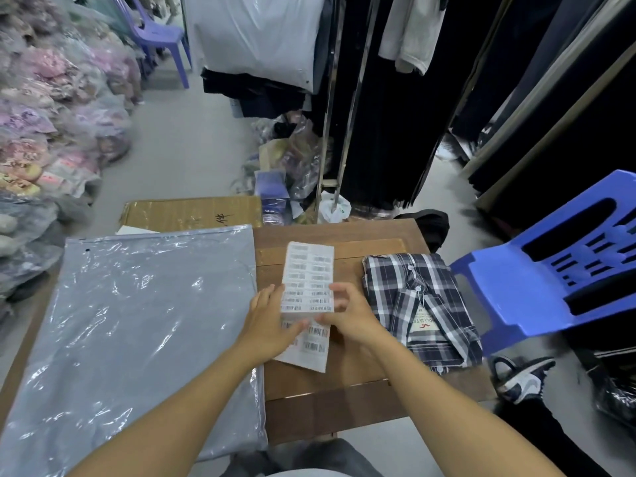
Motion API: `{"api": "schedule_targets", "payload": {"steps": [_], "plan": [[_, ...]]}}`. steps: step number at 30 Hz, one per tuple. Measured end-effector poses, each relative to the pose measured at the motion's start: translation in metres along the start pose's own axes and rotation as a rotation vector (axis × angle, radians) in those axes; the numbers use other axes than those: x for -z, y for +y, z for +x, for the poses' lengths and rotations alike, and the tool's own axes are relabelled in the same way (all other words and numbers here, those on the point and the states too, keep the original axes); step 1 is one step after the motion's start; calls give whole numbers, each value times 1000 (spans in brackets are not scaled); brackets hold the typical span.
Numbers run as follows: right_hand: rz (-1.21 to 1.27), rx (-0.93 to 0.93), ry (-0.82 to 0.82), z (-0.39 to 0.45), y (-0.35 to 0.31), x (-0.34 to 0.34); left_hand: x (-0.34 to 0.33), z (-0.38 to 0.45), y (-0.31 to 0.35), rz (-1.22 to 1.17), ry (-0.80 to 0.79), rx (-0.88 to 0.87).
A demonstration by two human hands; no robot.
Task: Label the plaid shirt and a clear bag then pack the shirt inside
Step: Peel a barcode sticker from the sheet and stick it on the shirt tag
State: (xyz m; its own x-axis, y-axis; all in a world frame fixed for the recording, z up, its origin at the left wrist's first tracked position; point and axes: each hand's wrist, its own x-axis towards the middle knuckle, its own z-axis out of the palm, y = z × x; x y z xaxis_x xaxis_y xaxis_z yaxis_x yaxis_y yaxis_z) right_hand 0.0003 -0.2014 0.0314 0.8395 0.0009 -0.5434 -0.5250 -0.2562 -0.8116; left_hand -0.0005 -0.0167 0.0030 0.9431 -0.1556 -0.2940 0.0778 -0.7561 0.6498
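Both hands' fingers (pixel 275 297) pinch label sheet (pixel 308 280); plaid shirt (pixel 420 304) lies just right.

I see bare wooden table (pixel 347 383) in front of my hands, open for reaching. The stack of clear bags (pixel 137 332) fills the whole left side. The label sheet (pixel 308 270) lies across the middle, the folded plaid shirt (pixel 423 304) just to its right. A blue chair (pixel 537 270) crowds the table's right edge, and a cardboard box (pixel 192 211) sits behind the bags.
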Motion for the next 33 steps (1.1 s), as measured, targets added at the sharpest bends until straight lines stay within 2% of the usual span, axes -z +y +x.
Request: {"api": "schedule_targets", "payload": {"steps": [2, 5, 8, 12, 15, 18, 22, 24, 27, 33], "plan": [[131, 13, -24, 4, -9, 6, 8, 2, 10, -223, 70, 78], [300, -2, -80, 10, -19, 14, 19, 6, 24, -652, 46, 240], [357, -1, -101, 13, -26, 17, 27, 8, 30, -886, 16, 243], [406, 25, -55, 17, -31, 16, 28, 10, 36, -951, -17, 153], [358, 77, 39, 15, -37, 12, 33, 13, 42, -989, -9, 92], [168, 189, 234, 12, -44, 10, 40, 20, 45, -941, 25, 56], [-229, 493, 429, 11, -46, 11, 54, 30, 50, -886, 81, 51], [-368, 626, 420, 11, -47, 9, 60, 32, 55, -927, 57, 56], [-498, 692, 350, 12, -50, 6, 67, 35, 61, -926, 50, 26], [-454, 712, 331, 16, -51, 3, 76, 35, 68, -928, 21, 26]]}}
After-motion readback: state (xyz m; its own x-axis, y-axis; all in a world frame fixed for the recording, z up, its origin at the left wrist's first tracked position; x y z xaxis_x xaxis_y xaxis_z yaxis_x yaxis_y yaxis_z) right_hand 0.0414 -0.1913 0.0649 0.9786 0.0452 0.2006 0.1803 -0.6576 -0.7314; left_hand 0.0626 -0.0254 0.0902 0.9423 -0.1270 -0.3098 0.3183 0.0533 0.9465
